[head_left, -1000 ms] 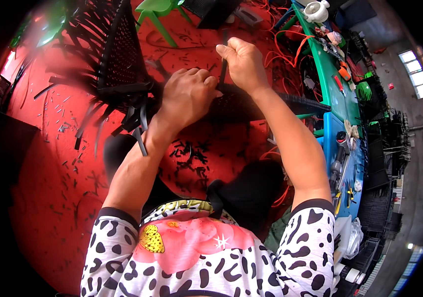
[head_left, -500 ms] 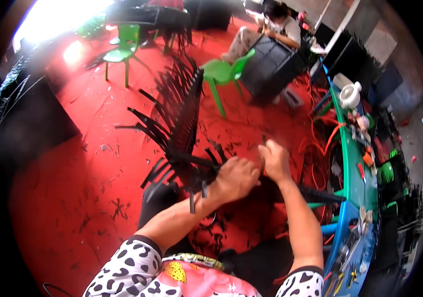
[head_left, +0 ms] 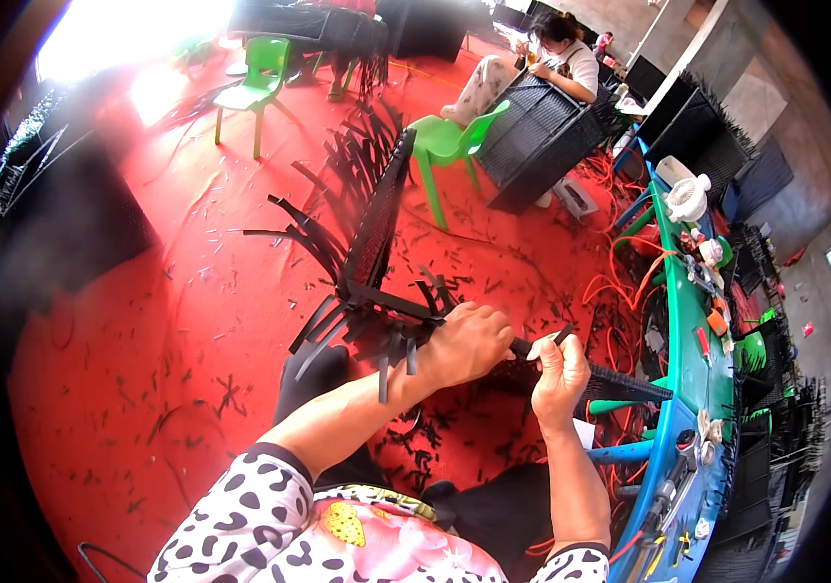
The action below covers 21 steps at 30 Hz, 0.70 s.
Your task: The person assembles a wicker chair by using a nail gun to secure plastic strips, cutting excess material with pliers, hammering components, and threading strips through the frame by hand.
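The woven black panel (head_left: 376,228) stands on edge on the red floor (head_left: 143,321), its lower end at the person's knees with many loose strips (head_left: 313,335) unwoven, so work seems part-done. Left hand (head_left: 464,342) fingers close on the panel's edge; right hand (head_left: 559,381) pinches a strip (head_left: 563,335).

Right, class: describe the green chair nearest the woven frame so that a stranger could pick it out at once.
Start at the red floor, then find the upright black woven panel with loose strips fanning out of it. Directly to its right stands a small green plastic chair; unlike the other green chair further left near the glare, it sits beside a large black woven basket.
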{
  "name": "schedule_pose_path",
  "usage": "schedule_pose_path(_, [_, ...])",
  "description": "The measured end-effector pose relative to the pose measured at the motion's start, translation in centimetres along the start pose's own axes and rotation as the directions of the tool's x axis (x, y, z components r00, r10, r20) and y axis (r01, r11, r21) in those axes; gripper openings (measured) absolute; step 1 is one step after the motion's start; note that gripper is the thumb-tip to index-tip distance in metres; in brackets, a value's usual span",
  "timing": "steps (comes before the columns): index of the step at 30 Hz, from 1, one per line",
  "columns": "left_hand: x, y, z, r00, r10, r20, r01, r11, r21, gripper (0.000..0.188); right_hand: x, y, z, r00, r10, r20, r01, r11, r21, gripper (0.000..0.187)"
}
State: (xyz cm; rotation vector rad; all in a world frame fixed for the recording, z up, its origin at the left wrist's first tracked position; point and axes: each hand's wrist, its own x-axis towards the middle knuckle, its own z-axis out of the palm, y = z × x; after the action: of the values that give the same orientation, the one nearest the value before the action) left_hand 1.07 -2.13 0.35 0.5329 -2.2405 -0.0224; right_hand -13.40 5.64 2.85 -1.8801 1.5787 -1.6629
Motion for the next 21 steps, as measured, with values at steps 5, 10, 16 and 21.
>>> schedule_pose_path(5, [-0.5,0.3,0.0,1.0,-0.018,-0.007,0.018,1.0,0.005,0.021,0.2,-0.1,0.3,0.999,0.034,-0.031,-0.034,0.999,0.002,0.023])
schedule_pose_path(10, [-0.5,1.1,-0.4,0.998,-0.025,-0.058,0.027,0.999,0.038,0.022,3.1,0.7,0.5,0.994,0.112,-0.018,-0.112,0.992,-0.049,0.028])
schedule_pose_path(16, [-0.6,1.3,0.1,0.994,-0.065,-0.084,0.068,0.997,0.031,0.023,6.3,3.6,1.7,0.959,0.09,0.267,0.003,0.944,-0.329,0.029])
schedule_pose_path(21, [-0.7,1.3,0.2,0.994,-0.078,-0.08,0.081,0.996,0.026,0.023,6.7,4.6,2.7,0.858,0.199,0.473,0.018,0.909,-0.416,0.027])
